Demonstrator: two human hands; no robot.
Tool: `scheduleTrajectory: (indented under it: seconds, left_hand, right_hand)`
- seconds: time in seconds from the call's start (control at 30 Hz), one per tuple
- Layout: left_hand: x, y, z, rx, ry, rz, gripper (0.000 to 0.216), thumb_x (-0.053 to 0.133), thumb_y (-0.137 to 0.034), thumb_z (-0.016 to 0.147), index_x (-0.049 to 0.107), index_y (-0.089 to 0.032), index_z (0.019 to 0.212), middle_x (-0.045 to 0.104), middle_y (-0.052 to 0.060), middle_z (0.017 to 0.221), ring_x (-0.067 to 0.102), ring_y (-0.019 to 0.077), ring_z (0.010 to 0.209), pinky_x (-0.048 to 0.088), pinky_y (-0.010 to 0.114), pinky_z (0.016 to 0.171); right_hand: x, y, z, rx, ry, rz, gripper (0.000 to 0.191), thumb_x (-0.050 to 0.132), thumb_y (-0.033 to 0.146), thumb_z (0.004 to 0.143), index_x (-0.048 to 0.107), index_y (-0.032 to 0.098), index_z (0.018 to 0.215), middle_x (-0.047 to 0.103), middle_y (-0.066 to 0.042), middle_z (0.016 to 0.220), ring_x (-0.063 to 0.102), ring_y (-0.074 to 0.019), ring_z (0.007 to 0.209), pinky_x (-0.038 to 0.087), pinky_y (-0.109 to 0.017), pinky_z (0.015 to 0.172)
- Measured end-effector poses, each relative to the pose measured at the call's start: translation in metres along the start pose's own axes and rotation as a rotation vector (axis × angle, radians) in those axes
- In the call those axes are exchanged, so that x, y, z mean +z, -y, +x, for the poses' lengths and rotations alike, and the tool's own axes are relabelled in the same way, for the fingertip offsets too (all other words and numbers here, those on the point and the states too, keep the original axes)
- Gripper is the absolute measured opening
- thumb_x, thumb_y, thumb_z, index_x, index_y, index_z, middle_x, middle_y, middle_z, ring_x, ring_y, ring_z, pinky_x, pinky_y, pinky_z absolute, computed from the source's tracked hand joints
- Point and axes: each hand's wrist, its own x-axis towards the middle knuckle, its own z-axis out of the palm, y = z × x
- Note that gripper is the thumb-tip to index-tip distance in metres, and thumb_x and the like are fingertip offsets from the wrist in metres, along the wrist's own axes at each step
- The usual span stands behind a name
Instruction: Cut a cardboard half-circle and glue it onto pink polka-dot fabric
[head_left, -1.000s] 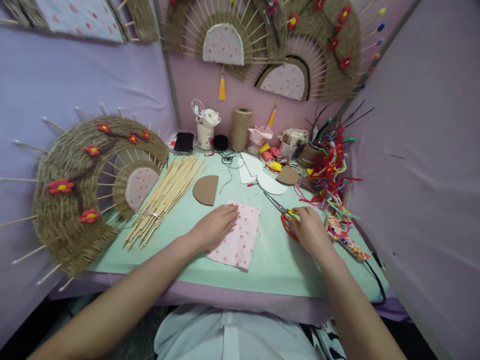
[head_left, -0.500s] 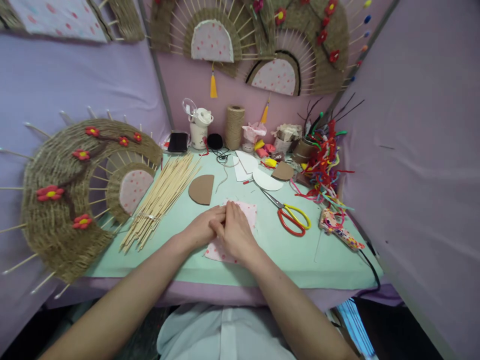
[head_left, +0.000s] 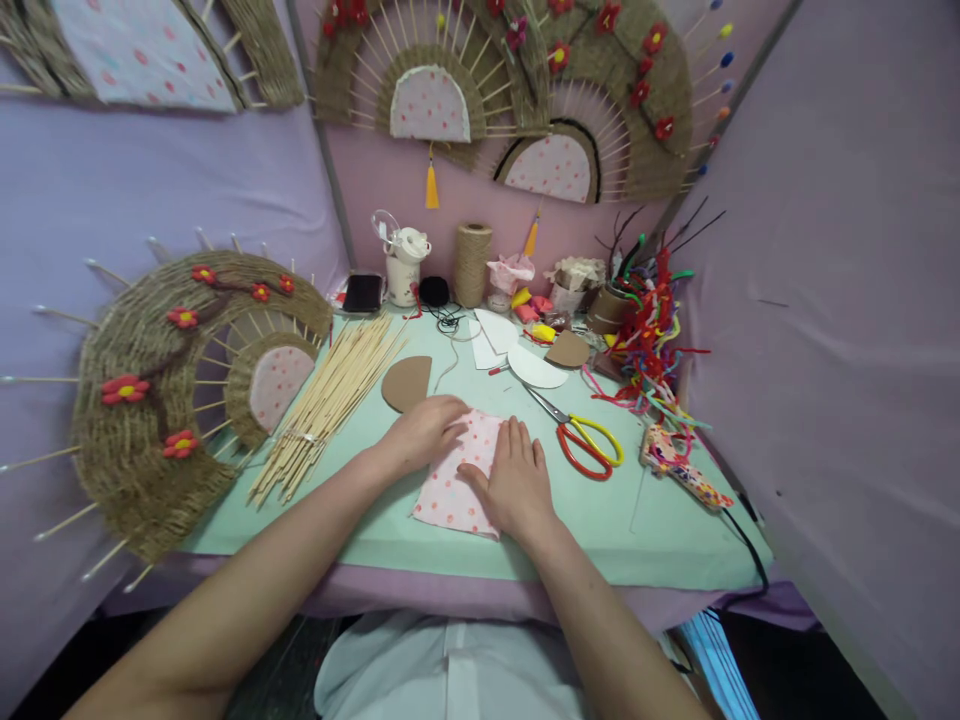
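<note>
A pink dotted fabric piece (head_left: pixel 450 485) lies on the mint-green mat (head_left: pixel 360 520) in front of me. My left hand (head_left: pixel 424 432) rests on its upper left part with the fingers lying flat. My right hand (head_left: pixel 514 485) presses flat on its right side, fingers stretched out. Red and yellow scissors (head_left: pixel 585 440) lie just right of my right hand, untouched. A brown cardboard half-circle (head_left: pixel 406 382) sits just beyond my left hand.
A bundle of bamboo sticks (head_left: pixel 330 400) lies to the left, beside a woven twine fan (head_left: pixel 165 380). White paper shapes (head_left: pixel 536 368), a twine spool (head_left: pixel 472 262), a cup (head_left: pixel 405 268), pipe cleaners (head_left: pixel 649 330) and a patterned glue gun (head_left: pixel 682 465) crowd the back and right.
My right hand let go of the scissors, moved left onto the fabric, and now lies flat on its right side. My left hand stays on the fabric.
</note>
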Motion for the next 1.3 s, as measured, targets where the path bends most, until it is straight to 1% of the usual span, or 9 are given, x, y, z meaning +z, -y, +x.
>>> scheduleTrajectory:
  seconds: [0.13,0.23,0.37,0.5,0.6,0.73,0.87,1.0,1.3]
  left_hand:
    - [-0.008,0.001,0.035,-0.234,0.059,0.044,0.043,0.059,-0.026,0.082,0.058,-0.011,0.122,0.061,0.017,0.124,0.053,0.0303,0.119,0.042,0.038,0.097]
    - [-0.005,0.005,0.051,-0.278,0.144,0.005,0.034,0.065,-0.025,0.071,0.065,-0.012,0.103,0.067,0.015,0.106,0.061,0.0306,0.101,0.046,0.036,0.083]
    - [-0.001,0.008,0.051,-0.268,0.187,-0.106,0.011,0.06,-0.024,0.07,0.063,-0.018,0.079,0.067,0.006,0.086,0.062,0.0225,0.083,0.043,0.028,0.067]
    - [-0.004,0.008,0.044,-0.202,0.2,-0.27,0.01,0.056,-0.029,0.074,0.058,-0.02,0.078,0.063,0.0,0.08,0.058,0.0161,0.075,0.041,0.024,0.062]
    - [-0.01,0.007,0.038,-0.205,0.221,-0.495,0.015,0.055,-0.034,0.077,0.055,-0.02,0.081,0.058,-0.003,0.074,0.054,0.0122,0.065,0.039,0.022,0.056]
    - [-0.019,0.003,0.034,-0.361,0.244,-1.107,0.021,0.065,-0.031,0.071,0.053,-0.019,0.083,0.054,-0.005,0.068,0.052,0.0098,0.056,0.038,0.021,0.051]
    - [-0.024,0.001,0.033,-0.431,0.174,-1.46,0.02,0.069,-0.019,0.067,0.053,-0.017,0.077,0.059,-0.003,0.068,0.057,0.0099,0.059,0.046,0.021,0.056]
    - [-0.025,0.005,0.036,-0.511,0.093,-1.613,0.014,0.063,-0.01,0.07,0.058,-0.014,0.082,0.066,0.002,0.071,0.064,0.0123,0.065,0.052,0.023,0.064]
    - [-0.028,0.014,0.04,-0.579,0.087,-1.696,0.024,0.048,-0.011,0.082,0.063,-0.005,0.1,0.072,0.016,0.09,0.07,0.0229,0.094,0.054,0.033,0.087]
  right_hand:
    - [0.002,0.0,0.0,-0.011,-0.027,0.008,0.096,0.037,0.067,0.089,0.017,-0.003,0.151,0.012,-0.02,0.16,0.008,-0.0312,0.149,0.008,-0.048,0.119]
    - [0.002,-0.001,-0.001,-0.025,-0.044,0.036,0.094,0.039,0.065,0.089,0.02,-0.002,0.151,0.015,-0.021,0.159,0.011,-0.032,0.149,0.009,-0.049,0.118]
    - [0.002,-0.006,-0.001,-0.049,-0.095,0.155,0.087,0.047,0.059,0.089,0.027,0.001,0.15,0.02,-0.022,0.158,0.015,-0.0328,0.148,0.012,-0.052,0.118]
    - [0.001,-0.019,0.008,-0.029,-0.275,0.493,0.085,0.055,0.052,0.085,0.026,0.004,0.148,0.024,-0.025,0.156,0.02,-0.0324,0.146,0.023,-0.051,0.116]
    - [-0.004,-0.028,0.016,0.055,-0.332,0.882,0.087,0.064,0.047,0.077,0.027,0.011,0.147,0.032,-0.024,0.151,0.042,-0.0324,0.135,0.038,-0.049,0.108]
    - [-0.015,-0.027,0.018,0.149,-0.134,1.375,0.082,0.073,0.038,0.07,0.036,0.018,0.14,0.059,-0.018,0.13,0.065,-0.0273,0.107,0.053,-0.042,0.09]
    - [-0.023,-0.02,0.011,0.161,0.119,1.554,0.058,0.077,0.042,0.069,0.057,0.016,0.118,0.074,-0.011,0.098,0.071,-0.0235,0.083,0.056,-0.035,0.073]
    - [-0.023,-0.017,0.004,0.158,0.2,1.577,0.043,0.078,0.044,0.068,0.068,0.014,0.097,0.075,-0.009,0.088,0.071,-0.0224,0.08,0.055,-0.031,0.069]
    - [-0.028,-0.028,-0.014,0.253,0.231,1.534,0.033,0.08,0.04,0.065,0.069,0.014,0.084,0.071,-0.001,0.074,0.066,-0.012,0.06,0.056,-0.022,0.057]
